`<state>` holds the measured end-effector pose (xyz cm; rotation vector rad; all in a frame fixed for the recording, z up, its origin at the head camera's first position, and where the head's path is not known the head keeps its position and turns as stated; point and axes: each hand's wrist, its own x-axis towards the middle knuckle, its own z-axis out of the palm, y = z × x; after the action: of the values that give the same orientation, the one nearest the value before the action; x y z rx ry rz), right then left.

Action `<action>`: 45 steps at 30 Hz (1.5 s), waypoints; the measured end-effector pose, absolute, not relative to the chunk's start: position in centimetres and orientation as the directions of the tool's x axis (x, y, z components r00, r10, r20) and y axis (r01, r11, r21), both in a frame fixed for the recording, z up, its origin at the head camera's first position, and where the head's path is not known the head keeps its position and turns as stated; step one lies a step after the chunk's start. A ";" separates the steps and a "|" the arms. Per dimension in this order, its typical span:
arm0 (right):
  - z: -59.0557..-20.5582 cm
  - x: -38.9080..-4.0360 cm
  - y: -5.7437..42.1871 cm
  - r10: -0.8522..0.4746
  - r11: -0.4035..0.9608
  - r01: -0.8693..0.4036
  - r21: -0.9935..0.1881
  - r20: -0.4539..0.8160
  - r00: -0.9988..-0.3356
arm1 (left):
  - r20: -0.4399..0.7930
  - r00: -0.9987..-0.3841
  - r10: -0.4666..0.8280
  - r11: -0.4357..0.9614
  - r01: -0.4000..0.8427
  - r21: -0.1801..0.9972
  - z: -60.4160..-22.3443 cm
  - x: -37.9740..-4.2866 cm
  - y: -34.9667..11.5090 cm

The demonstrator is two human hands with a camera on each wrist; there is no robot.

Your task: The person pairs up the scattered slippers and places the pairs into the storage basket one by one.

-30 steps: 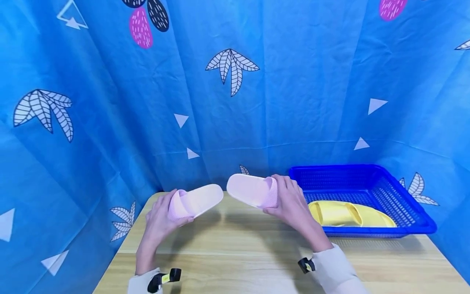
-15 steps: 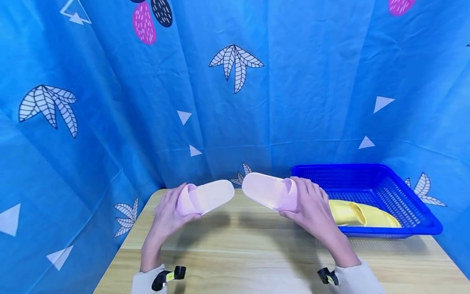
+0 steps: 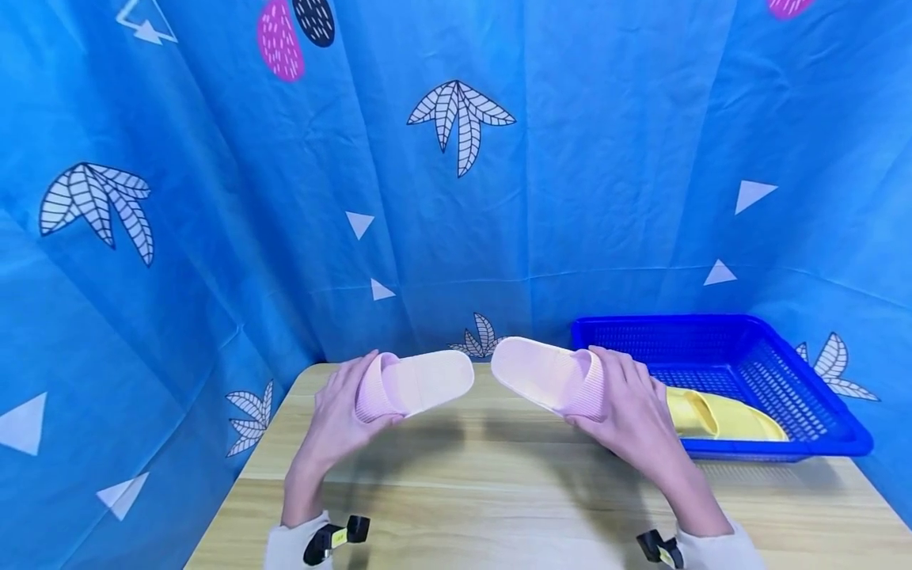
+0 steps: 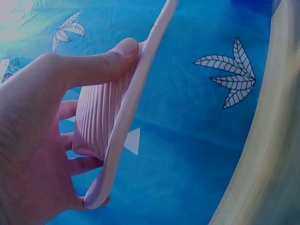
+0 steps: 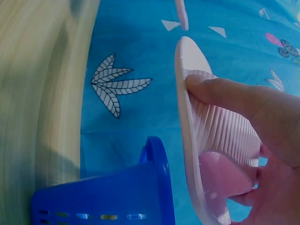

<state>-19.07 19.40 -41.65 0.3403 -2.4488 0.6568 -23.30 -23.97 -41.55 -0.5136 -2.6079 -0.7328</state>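
Note:
My left hand (image 3: 335,419) grips a pink slipper (image 3: 435,380) by its ribbed strap and the edge of the sole. In the left wrist view the thumb presses the sole's side of that slipper (image 4: 124,126), and the fingers curl around the strap. A matching pink slipper (image 3: 534,368) is held by my right hand (image 3: 634,412) in the same way. The right wrist view shows my thumb on the strap edge of this slipper (image 5: 187,122). Both slippers are raised above the table, soles tilted, with their ends facing each other and a small gap between.
A blue plastic basket (image 3: 819,388) stands at the right of the wooden table (image 3: 484,507), close beside my right hand. Inside it lies a yellow slipper (image 3: 748,419), partly hidden by that hand. A blue patterned curtain (image 3: 606,158) hangs behind and at the sides.
Both hands, still holding the pink slippers, have shifted rightward in the head view, the right one more than the left. The right hand now covers more of the yellow slipper. The view has moved slightly.

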 end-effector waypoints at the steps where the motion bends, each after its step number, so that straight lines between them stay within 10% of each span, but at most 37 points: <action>1: -41.6 -18.9 19.5 -0.090 0.847 -0.373 -0.380 0.588 -0.804 | 0.456 -0.857 0.241 0.797 0.443 0.411 -41.5 -23.2 -23.8; 45: -39.6 -16.8 22.6 -0.153 0.856 -0.396 -0.332 0.569 -0.808 | 0.542 -0.768 0.341 0.732 0.579 0.359 -39.9 -22.5 -19.0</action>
<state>-16.79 22.62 -39.57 0.4004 -2.4879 0.6016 -22.48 -19.04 -39.94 -0.7019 -2.4884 -0.7239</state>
